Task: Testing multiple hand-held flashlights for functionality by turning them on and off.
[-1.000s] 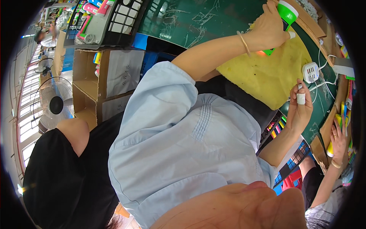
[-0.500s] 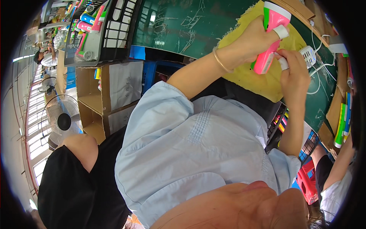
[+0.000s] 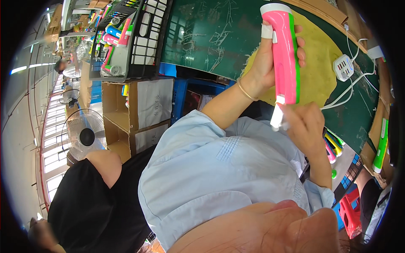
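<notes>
My left hand (image 3: 266,59), its thumb wrapped in white tape, is closed round a pink and green flashlight (image 3: 284,55) with a white head rim. The flashlight stands nearly upright in view, head at the far end, a small white switch beside my thumb. From its near end a narrow white piece (image 3: 276,116) sticks out. My right hand (image 3: 308,126) has its fingers bent against that piece; the fingertips are partly blurred. Below the flashlight lies a yellow cloth (image 3: 318,55) on the green tabletop (image 3: 198,33).
A white power strip (image 3: 343,67) with cables lies right of the cloth. At the left stands a black crate (image 3: 147,42) beside several flashlights. Cardboard boxes (image 3: 122,114) and a fan (image 3: 87,137) are further left. A green flashlight (image 3: 381,145) and red stool (image 3: 350,211) are at the right.
My left hand has turned the flashlight and brought it nearer, slightly left. My right hand has moved down and left to its near end, where the white piece now shows.
</notes>
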A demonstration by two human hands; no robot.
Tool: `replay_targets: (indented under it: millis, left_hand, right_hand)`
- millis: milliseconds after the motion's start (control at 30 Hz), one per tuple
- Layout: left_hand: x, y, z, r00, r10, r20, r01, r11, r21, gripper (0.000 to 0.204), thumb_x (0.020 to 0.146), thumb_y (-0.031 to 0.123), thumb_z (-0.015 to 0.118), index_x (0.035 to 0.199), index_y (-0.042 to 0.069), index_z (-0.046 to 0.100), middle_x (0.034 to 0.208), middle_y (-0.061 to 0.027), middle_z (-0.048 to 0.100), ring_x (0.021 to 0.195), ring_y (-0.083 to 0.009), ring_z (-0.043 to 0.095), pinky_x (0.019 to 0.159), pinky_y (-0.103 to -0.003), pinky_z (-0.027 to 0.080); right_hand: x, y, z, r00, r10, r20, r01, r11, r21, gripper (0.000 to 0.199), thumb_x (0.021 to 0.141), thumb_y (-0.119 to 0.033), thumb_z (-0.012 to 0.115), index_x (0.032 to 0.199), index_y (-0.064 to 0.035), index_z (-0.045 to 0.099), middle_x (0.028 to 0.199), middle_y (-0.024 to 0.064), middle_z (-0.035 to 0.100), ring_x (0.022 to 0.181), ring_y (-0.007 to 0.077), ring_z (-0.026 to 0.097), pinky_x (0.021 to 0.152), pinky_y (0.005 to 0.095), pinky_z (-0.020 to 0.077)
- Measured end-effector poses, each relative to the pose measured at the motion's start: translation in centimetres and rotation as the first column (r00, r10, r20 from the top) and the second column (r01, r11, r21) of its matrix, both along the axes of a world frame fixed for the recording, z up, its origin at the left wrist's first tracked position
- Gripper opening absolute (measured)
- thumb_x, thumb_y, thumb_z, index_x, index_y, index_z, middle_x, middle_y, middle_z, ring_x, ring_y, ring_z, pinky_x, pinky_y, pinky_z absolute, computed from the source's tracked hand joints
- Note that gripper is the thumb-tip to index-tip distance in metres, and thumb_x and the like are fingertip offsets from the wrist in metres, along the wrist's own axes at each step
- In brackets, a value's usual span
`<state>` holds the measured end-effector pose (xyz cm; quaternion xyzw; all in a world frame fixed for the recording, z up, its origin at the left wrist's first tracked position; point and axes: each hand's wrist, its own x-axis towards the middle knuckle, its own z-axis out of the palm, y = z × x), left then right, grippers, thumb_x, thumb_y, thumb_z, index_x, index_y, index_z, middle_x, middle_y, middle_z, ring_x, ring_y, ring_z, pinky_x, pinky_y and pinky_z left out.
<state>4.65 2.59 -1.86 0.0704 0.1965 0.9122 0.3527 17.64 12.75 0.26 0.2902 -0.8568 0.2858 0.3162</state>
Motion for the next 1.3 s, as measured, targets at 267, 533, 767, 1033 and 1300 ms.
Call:
replay_targets:
  millis: [267,533,767,1033,1300]
  left_hand:
    - [1.5,-0.4,1.1,0.791,0.028,-0.611,-0.172,0.969,-0.177,0.065,0.083,0.060,0.040,0.116,0.004,0.043,0.084,-0.0109,0.055,0.088,-0.0291,0.056,0.079,-0.041,0.045]
    - [0.2,-1.3,1.1,0.961,-0.054,-0.273,-0.010,0.973,-0.230,0.035,0.085,0.020,0.054,0.113,0.003,0.041,0.090,-0.0099,0.053,0.073,-0.0196,0.058,0.060,-0.032,0.052]
    - [1.0,-1.7,1.1,0.904,-0.100,-0.416,-0.097,0.900,-0.426,0.045,0.083,0.010,0.054,0.121,0.002,0.032,0.093,-0.0103,0.052,0.078,-0.0203,0.058,0.066,-0.034,0.051]
    - [1.9,-1.2,1.7,0.663,-0.244,-0.707,-0.399,0.685,-0.610,0.068,0.064,0.009,0.072,0.119,0.001,0.034,0.092,-0.0053,0.051,0.082,-0.0130,0.051,0.074,-0.027,0.045]
    - [2.4,-0.8,1.4,0.578,-0.327,-0.747,-0.554,0.515,-0.654,0.056,0.063,0.020,0.073,0.105,-0.001,0.043,0.086,-0.0082,0.053,0.077,-0.0140,0.052,0.068,-0.027,0.043]
  right_hand:
    - [-2.4,-1.3,-2.5,0.757,-0.200,0.622,0.524,0.755,-0.395,0.036,0.074,-0.025,0.068,0.090,0.0007,0.049,0.078,0.0075,0.047,0.066,0.0188,0.048,0.060,0.0294,0.0412]
    - [-1.5,1.9,-2.5,0.624,0.316,0.715,0.450,0.603,-0.659,0.020,0.089,-0.018,0.049,0.094,0.0011,0.053,0.082,0.0010,0.053,0.066,0.0058,0.039,0.059,0.0187,0.0324]
    - [-0.4,3.0,-2.4,0.794,0.157,0.587,0.434,0.528,-0.730,0.011,0.085,-0.010,0.050,0.089,-0.0003,0.055,0.076,0.0022,0.057,0.068,0.0051,0.045,0.060,0.0177,0.0338]
    - [-2.6,2.8,0.2,0.862,-0.093,0.499,0.399,0.731,-0.554,0.012,0.084,-0.009,0.056,0.085,0.0026,0.056,0.067,0.0000,0.050,0.060,0.0059,0.042,0.053,0.0201,0.0345]
    - [-3.3,2.4,1.0,0.770,-0.305,0.560,0.486,0.850,-0.204,0.012,0.080,-0.010,0.058,0.078,0.0012,0.054,0.060,0.0102,0.043,0.050,0.0182,0.040,0.047,0.0273,0.0331]
